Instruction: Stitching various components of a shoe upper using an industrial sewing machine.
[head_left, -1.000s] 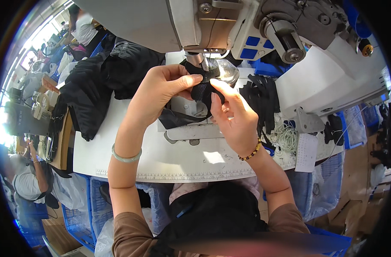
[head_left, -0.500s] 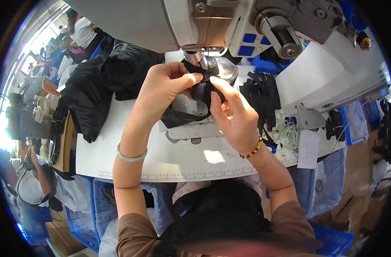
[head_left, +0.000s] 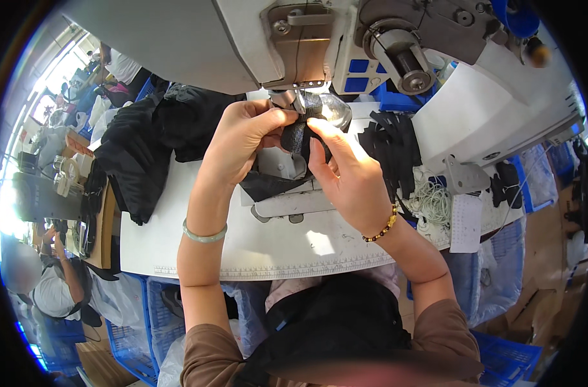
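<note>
Above white tabletop (head_left: 274,245), black fabric (head_left: 295,138) lies between fingertips (head_left: 285,117) (both hands (head_left: 240,134) (head_left: 352,173)).

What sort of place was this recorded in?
Probably a sewing workshop: a sewing machine on a white table, black cloth piled at the left, and blue crates below.

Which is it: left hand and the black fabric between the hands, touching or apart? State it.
Touching. In the head view, the left hand pinches the black fabric beneath its thumb.
</note>
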A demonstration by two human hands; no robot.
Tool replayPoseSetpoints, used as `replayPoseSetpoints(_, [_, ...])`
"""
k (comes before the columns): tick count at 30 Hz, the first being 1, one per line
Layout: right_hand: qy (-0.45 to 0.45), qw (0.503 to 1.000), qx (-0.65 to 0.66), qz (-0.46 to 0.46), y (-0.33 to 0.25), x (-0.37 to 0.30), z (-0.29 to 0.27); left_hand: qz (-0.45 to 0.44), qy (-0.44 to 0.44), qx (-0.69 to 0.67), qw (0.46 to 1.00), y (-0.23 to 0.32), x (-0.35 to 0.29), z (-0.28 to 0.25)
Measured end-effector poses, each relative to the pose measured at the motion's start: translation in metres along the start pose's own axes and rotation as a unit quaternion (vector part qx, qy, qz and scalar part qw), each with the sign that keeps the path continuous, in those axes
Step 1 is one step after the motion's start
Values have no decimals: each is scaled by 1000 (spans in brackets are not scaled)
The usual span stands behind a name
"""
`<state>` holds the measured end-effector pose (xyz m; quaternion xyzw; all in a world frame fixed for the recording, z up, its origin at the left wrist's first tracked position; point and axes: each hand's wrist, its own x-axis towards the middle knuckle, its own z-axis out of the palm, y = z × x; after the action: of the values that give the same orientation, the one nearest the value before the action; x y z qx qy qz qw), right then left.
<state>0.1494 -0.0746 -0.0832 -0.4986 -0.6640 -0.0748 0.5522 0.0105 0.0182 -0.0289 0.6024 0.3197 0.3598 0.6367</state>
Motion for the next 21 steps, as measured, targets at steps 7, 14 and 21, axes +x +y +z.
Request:
replayPoseSetpoints(7, [-16,1000,3,21,-3,0,-1,-15,-4,-10,1000,-1,2,-4])
replayPoseSetpoints(14, [-9,999,29,22,0,2,-1,-17,11,-29,999,-4,2,-1])
replayPoseSetpoints(21, [-26,957,236,167,4,-1,-2,19,-20,-66,997,-10,7,-7])
